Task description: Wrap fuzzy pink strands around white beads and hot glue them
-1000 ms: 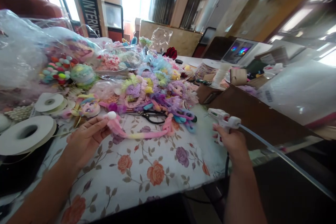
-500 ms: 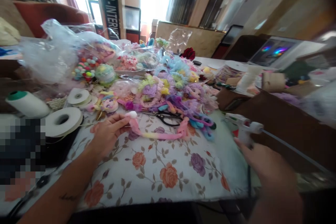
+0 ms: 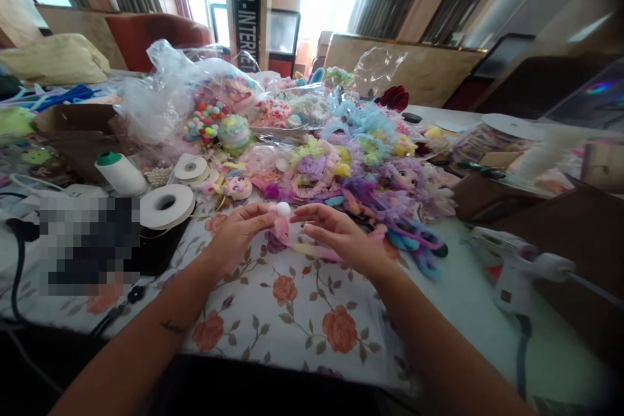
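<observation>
My left hand point(image 3: 236, 237) and my right hand point(image 3: 336, 234) meet over the floral tablecloth point(image 3: 292, 305). Both pinch a pink, fuzzy rainbow strip point(image 3: 283, 231) tipped with a white pompom point(image 3: 283, 209). The left fingers close on the strip just under the pompom, and the right fingers reach the pompom from the other side. A white glue gun point(image 3: 517, 270) stands alone on the table at the right, away from both hands.
A heap of pastel ribbons, lace flowers and small dolls point(image 3: 341, 169) lies behind the hands. Clear bags of pompoms point(image 3: 195, 97), white ribbon spools point(image 3: 166, 205) and a thread cone point(image 3: 119, 172) sit at the left. Cardboard boxes point(image 3: 536, 208) stand at the right.
My right hand let go of the glue gun, which now stands on the table, and moved left to join the left hand at the pompom. The view swung left.
</observation>
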`<action>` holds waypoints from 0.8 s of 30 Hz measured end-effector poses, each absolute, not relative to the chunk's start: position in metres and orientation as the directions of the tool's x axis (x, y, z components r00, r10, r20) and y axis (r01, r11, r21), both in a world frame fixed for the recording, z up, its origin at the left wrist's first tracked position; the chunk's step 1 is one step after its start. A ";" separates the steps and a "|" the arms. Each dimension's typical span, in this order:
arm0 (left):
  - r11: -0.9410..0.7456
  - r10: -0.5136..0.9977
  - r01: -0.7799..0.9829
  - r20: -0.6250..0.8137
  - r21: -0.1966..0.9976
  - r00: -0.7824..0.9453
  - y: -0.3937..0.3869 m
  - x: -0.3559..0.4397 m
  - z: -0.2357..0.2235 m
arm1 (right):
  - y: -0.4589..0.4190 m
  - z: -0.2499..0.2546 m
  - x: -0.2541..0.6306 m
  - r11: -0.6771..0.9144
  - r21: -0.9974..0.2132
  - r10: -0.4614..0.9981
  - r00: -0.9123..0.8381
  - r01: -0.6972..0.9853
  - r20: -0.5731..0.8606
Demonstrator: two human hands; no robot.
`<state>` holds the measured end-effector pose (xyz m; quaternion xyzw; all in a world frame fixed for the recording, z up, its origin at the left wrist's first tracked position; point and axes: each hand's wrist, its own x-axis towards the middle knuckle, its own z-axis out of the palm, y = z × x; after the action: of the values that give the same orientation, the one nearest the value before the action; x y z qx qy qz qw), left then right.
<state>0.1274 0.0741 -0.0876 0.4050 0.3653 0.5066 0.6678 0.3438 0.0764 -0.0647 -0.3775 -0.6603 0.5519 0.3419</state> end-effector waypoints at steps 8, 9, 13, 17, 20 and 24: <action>0.147 0.973 -0.379 -0.065 0.913 0.222 0.070 0.129 -0.088 | 0.060 -0.086 0.333 -0.116 -0.985 0.812 -0.583 -0.130 -0.019; 0.151 0.971 -0.374 -0.066 0.915 0.230 0.069 0.130 -0.087 | 0.058 -0.086 0.334 -0.137 -0.981 0.806 -0.591 -0.137 -0.030; 0.179 0.956 -0.341 -0.081 0.923 0.282 0.065 0.132 -0.085 | 0.057 -0.086 0.338 -0.229 -0.958 0.781 -0.620 -0.172 -0.075; 0.179 0.952 -0.324 -0.080 0.929 0.297 0.064 0.133 -0.085 | 0.057 -0.087 0.338 -0.282 -0.936 0.761 -0.643 -0.211 -0.085; 0.154 0.954 -0.303 -0.061 0.940 0.293 0.064 0.132 -0.087 | 0.057 -0.086 0.337 -0.294 -0.927 0.781 -0.618 -0.235 -0.091; 0.096 0.965 -0.243 -0.030 0.965 0.262 0.064 0.131 -0.089 | 0.055 -0.085 0.335 -0.301 -0.921 0.795 -0.598 -0.246 -0.100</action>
<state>0.1309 0.0644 -0.0888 0.4759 0.3789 0.4747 0.6361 0.3345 0.0551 -0.0846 -0.2861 -0.4798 0.7542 0.3452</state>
